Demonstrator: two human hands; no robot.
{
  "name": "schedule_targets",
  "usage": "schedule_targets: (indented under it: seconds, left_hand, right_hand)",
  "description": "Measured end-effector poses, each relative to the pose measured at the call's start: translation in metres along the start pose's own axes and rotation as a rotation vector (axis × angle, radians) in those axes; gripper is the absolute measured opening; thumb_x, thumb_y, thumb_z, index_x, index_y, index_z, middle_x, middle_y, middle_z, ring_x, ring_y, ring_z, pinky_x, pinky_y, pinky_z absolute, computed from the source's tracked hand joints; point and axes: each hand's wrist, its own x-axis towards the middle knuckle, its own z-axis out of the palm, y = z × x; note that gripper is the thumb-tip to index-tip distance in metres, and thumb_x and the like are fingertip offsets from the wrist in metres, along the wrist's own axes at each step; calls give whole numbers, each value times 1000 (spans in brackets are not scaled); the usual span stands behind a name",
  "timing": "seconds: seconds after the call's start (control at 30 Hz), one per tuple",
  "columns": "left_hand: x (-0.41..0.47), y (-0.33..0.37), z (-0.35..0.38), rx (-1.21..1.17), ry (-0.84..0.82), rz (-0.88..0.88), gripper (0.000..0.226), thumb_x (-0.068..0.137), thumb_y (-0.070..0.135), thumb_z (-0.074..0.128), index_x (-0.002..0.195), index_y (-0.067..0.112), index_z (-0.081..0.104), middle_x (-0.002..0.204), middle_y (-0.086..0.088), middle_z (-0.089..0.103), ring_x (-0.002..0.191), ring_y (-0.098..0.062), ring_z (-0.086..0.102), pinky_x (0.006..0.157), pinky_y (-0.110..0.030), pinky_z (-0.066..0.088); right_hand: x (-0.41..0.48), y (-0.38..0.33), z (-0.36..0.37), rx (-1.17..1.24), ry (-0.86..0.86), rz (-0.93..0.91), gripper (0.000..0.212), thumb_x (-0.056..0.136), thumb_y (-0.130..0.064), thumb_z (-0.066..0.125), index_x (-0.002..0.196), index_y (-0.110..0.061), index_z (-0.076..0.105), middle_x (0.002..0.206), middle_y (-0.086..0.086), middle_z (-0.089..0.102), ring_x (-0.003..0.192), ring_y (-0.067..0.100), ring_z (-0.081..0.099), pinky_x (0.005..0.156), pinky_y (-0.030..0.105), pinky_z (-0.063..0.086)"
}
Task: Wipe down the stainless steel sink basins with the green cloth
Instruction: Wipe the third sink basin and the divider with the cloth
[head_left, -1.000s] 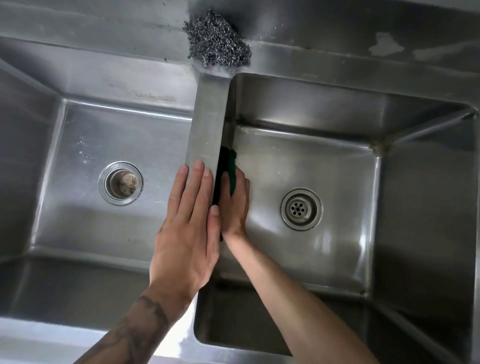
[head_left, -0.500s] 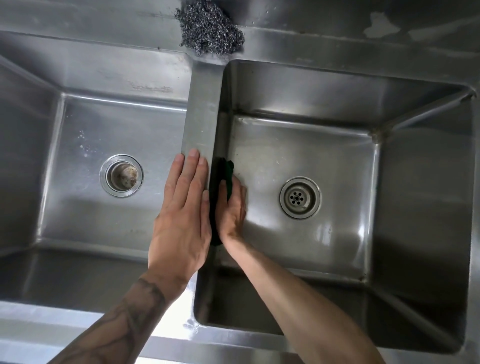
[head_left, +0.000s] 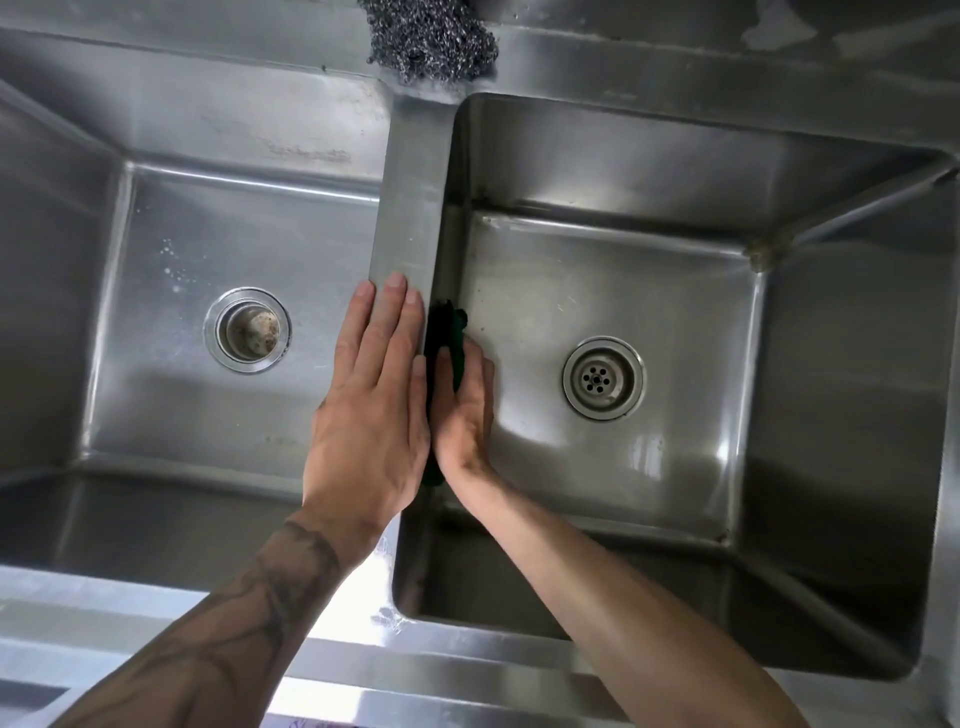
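Observation:
Two stainless steel basins fill the view, the left basin (head_left: 171, 415) and the right basin (head_left: 691, 291), split by a narrow steel divider (head_left: 410, 208). My left hand (head_left: 374, 410) lies flat and open on the divider, fingers together. My right hand (head_left: 465, 410) is inside the right basin and presses the dark green cloth (head_left: 451, 338) against the basin's left wall. Most of the cloth is hidden behind the hand; its top edge and a bit near the wrist show.
A steel wool scourer (head_left: 431, 36) sits on the back ledge at the head of the divider. Each basin has a round drain, the left drain (head_left: 248, 330) and the right drain (head_left: 602, 378). The front rim (head_left: 467, 670) runs along the bottom.
My right hand with the cloth has slid slightly along the left wall toward me. The left hand stays flat on the divider. The view has shifted a little.

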Motion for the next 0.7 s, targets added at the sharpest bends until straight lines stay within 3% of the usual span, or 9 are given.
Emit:
schedule_targets:
  seconds: [0.13,0.2,0.3,0.43,0.53,0.6,0.7]
  left_hand:
    - [0,2,-4,46,-35,22,66,114,28,-4,164,-5,21,175,-21,20,164,-39,11,136,-41,7]
    - [-2,3,-4,44,-3,41,62,114,26,1,164,-5,22,174,-20,22,164,-37,13,135,-41,9]
    - [1,5,-6,-38,23,-25,58,115,27,12,164,-1,27,175,-16,23,164,-35,15,133,-25,3]
    - [0,5,-5,12,9,-8,56,114,20,19,163,-4,30,174,-18,24,164,-37,16,135,-37,12]
    - [1,3,-6,11,-7,-4,57,113,20,18,164,-3,28,175,-17,22,164,-37,14,134,-27,2]
    - [0,2,-6,-6,-19,10,57,112,18,18,164,-5,27,175,-19,22,164,-39,13,135,-33,4]
    - [0,3,-7,-34,-9,-2,55,113,17,21,164,-4,28,175,-17,22,164,-38,13,135,-35,7]
  right_hand:
    - [-46,-23,-18,233,-149,-144,31,110,-31,47,131,-52,56,135,-12,63,133,15,57,114,39,45]
    - [-53,-26,-22,262,-186,-188,37,111,-25,45,128,-56,55,133,-16,64,132,12,58,112,34,44]
    - [-24,0,-14,116,-138,-188,33,111,-27,47,140,-41,53,137,-4,60,133,17,55,114,46,44]
    - [10,19,-7,-144,-80,-26,54,104,-50,40,148,-22,51,138,3,57,130,15,52,114,45,42]
    - [-21,7,-17,19,-190,-43,37,110,-36,45,145,-27,51,141,-5,58,134,9,52,116,45,42]
    - [-48,5,-33,132,-293,-97,36,110,-30,46,146,-33,49,147,-9,57,141,15,50,118,45,40]
    - [-55,23,-42,8,-346,-131,34,110,-31,46,142,-41,46,147,-12,56,141,12,50,119,42,40]
